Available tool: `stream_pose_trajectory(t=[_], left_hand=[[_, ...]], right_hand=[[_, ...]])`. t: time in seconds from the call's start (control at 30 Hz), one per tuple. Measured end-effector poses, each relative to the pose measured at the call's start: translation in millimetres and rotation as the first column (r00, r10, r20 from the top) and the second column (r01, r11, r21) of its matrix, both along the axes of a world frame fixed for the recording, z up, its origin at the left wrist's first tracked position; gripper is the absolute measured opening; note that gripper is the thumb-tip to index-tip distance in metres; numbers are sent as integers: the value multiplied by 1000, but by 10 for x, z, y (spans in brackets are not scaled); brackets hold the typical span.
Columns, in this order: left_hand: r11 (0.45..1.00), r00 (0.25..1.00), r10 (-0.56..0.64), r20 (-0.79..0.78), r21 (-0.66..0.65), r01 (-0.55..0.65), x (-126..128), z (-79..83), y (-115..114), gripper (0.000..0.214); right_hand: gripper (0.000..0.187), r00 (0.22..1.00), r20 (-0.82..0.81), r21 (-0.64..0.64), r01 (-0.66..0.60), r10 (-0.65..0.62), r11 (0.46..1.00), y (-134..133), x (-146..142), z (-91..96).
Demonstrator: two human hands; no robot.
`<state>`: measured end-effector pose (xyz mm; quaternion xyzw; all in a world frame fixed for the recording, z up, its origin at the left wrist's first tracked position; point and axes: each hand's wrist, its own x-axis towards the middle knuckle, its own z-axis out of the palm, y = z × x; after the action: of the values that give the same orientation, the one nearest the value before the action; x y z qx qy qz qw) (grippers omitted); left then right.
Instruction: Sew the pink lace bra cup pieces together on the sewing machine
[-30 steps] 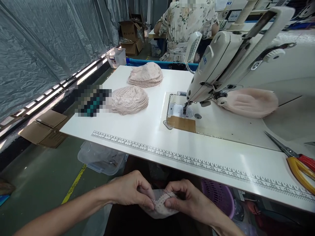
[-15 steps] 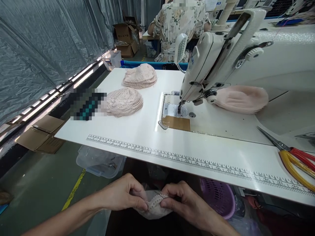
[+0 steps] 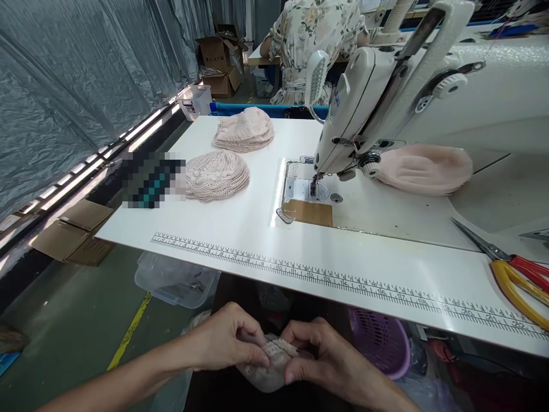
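In front of the table edge, low in the head view, a piece of pale pink lace-edged fabric [image 3: 271, 372] hangs between my two hands. My left hand [image 3: 235, 340] pinches its left side with thumb and fingers. On the other side my right hand [image 3: 315, 355] grips it the same way, thumb pressed on the cloth. The lace trim runs across the top between the fingertips. Two stacks of similar pieces lie on the white table: a lace stack [image 3: 217, 176] nearer, a second stack [image 3: 244, 130] behind it.
A sewing machine [image 3: 355, 109] stands on the table [image 3: 240, 229], pink padded cups [image 3: 424, 169] under its arm. Scissors [image 3: 510, 269] lie at right. Below are a clear bin [image 3: 178, 280] and purple basket [image 3: 381, 343]. A person in a floral top [image 3: 319, 40] sits beyond.
My left hand has shifted slightly right, closer to my right hand. The fabric has turned a little between my fingers, and the view has moved slightly.
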<state>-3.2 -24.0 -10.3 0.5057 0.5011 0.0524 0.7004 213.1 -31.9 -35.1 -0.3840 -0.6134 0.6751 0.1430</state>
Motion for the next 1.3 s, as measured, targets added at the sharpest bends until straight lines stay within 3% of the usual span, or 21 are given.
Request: stream_pose_trajectory(t=[0.17,0.33,0.53,0.83,1.0,1.13,1.3], left_hand=[[994,999,48,14,-94,-47,-34,-6,-26,18],[1000,1000,6,9,8,-6,-55,-13,-20,19],[1000,1000,-20,18,14,20,-29,-23,-30,22],[998,1000,29,4,60,-30,16,-10,-57,20],[997,996,79,29,-13,-79,21,4,-65,21],[976,984,171,54,-142,-162,31,-58,-81,26],[976,980,189,60,-116,-181,35,-144,-108,30]], right_hand=[[30,999,-15,29,30,-30,999,-15,-39,-70],[31,1000,-14,60,7,-6,998,-13,-45,-78],[25,989,147,199,-25,-4,980,-44,-48,15],[22,958,285,229,-99,31,968,-86,-35,42],[34,985,174,253,-60,16,966,-60,-46,6],[43,1000,12,153,6,-8,988,-33,-62,-14],[38,998,66,190,-4,-8,982,-34,-52,-21]])
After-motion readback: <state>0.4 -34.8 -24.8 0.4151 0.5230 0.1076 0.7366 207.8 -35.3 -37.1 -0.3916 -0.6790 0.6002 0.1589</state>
